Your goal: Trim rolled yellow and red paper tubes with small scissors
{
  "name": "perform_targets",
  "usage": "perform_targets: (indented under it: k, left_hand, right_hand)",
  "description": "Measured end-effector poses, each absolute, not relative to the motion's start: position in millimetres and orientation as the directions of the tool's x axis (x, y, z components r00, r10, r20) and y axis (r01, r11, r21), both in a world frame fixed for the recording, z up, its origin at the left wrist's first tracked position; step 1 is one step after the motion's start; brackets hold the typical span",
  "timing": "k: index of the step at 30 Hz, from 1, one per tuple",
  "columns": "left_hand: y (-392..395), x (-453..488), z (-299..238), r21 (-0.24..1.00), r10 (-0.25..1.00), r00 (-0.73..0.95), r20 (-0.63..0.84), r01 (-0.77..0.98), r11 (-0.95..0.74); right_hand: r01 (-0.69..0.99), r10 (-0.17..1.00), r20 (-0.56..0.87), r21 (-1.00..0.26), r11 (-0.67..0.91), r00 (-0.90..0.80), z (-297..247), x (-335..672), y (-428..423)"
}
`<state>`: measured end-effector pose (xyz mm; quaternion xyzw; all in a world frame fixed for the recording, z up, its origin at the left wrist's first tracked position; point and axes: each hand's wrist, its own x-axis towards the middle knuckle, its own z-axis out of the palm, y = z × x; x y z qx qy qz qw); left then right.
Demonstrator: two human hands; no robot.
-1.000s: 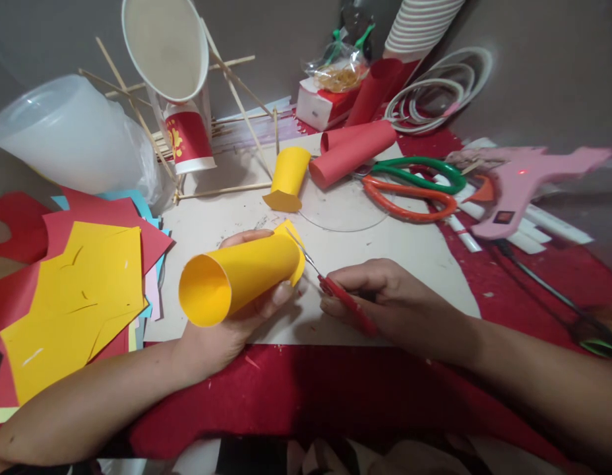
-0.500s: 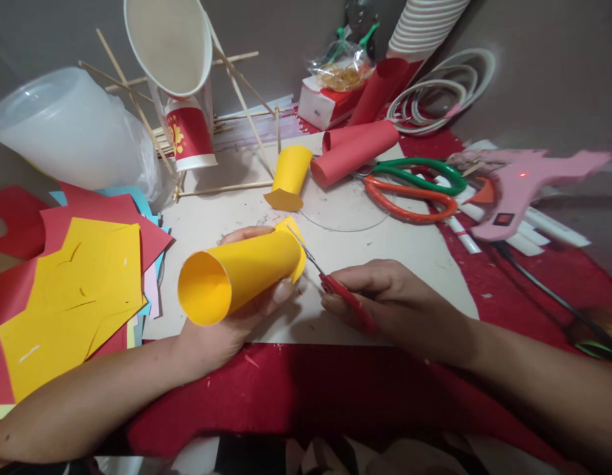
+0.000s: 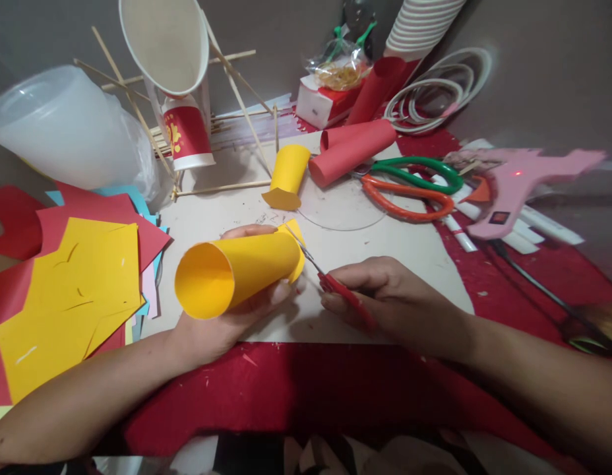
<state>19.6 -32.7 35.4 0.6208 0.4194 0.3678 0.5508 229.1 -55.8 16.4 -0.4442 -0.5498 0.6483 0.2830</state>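
Observation:
A yellow paper tube point(image 3: 256, 264) lies in my left hand point(image 3: 221, 330), whose fingers wrap round its far side and underside. One open end of the tube faces me; at the other end a yellow paper flap sticks out. My right hand point(image 3: 395, 303) is closed on small red-handled scissors point(image 3: 343, 293). Their blades reach the flap at the tube's far end. Just beyond stands a shorter yellow paper tube point(image 3: 291, 171) with a flared edge. Red paper tubes point(image 3: 353, 153) rest to its right.
Large scissors point(image 3: 409, 198) with green and orange handles and a pink glue gun point(image 3: 523, 185) lie at right. Yellow paper sheets point(image 3: 88, 284) pile at left. Behind stand a stick frame point(image 3: 221, 188), a red paper cup point(image 3: 187, 128) and a translucent container point(image 3: 53, 132).
The near end of the yellow tube has tilted up slightly and turned a little more towards me. The scissors stay at the flap, and both hands keep their hold.

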Motion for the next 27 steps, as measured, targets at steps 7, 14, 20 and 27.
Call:
perform_targets:
  k: [7, 14, 20, 27]
  left_hand:
    - [-32.3, 16.0, 29.9, 0.993, 0.927, 0.374, -0.024, 0.118, -0.022]
    - [-27.1, 15.6, 36.2, 0.997, 0.889, 0.458, -0.009, 0.075, -0.029]
    - [-23.8, 17.1, 36.9, 1.000, 0.878, 0.478, -0.008, -0.004, 0.011]
    - [-28.9, 20.8, 32.9, 0.998, 0.952, 0.304, -0.031, 0.066, 0.011]
  right_hand:
    - [0.107, 0.854, -0.279, -0.960, -0.259, -0.439, 17.2, 227.4, -55.0]
    - [0.105, 0.833, -0.293, -0.955, -0.276, -0.469, 15.8, 228.8, -55.8]
    - [0.134, 0.832, -0.331, -0.943, -0.304, -0.445, 16.7, 228.6, -55.1]
    - [0.177, 0.868, -0.294, -0.954, -0.241, -0.401, 17.9, 228.3, -54.8]
